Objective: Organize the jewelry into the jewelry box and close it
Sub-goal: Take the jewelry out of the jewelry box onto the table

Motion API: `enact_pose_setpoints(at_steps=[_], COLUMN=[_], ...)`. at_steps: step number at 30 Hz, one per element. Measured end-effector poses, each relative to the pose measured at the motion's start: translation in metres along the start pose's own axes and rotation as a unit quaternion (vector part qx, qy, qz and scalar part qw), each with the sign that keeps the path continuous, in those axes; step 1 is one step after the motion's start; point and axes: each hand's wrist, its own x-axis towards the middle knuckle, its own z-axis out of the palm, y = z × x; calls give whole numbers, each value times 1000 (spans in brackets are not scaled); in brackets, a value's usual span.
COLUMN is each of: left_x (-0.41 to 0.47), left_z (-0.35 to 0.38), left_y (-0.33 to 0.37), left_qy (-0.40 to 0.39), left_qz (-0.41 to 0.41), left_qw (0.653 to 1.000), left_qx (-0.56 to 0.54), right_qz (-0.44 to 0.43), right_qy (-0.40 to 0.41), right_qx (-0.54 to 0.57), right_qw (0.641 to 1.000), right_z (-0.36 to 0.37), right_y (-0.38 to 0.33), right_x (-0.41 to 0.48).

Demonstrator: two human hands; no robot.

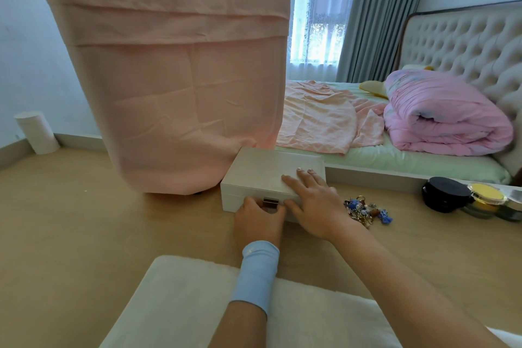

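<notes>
A white jewelry box stands on the wooden tabletop with its lid down. A metal clasp sits on the middle of its front face. My left hand, with a light blue wristband, is at the front of the box, and its thumb and fingers curl around the clasp. My right hand rests flat on the right part of the lid, fingers straight. A small heap of jewelry, with blue beads and gold pieces, lies on the table just right of the box.
A tall object draped in pink cloth stands right behind the box. A black round case and a yellow-lidded jar sit at the right edge. A white roll is at the far left, a white cushion in front, a bed behind.
</notes>
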Motion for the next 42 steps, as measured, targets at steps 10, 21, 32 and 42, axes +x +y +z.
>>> enact_pose_setpoints(at_steps=[10, 21, 32, 42], left_x=[-4, 22, 106, 137], left_z=[6, -27, -14, -11], left_y=[-5, -2, 54, 79], left_qy=[16, 1, -85, -120], left_qz=[10, 147, 320, 369], left_qw=[1000, 987, 917, 877], left_qx=[4, 67, 225, 281], right_qz=[-24, -88, 37, 51], right_qy=[-3, 263, 405, -11], right_qx=[-38, 50, 100, 91], right_qw=[999, 960, 908, 994], right_z=[-19, -54, -56, 8], right_y=[4, 20, 39, 28], right_x=[6, 36, 68, 47])
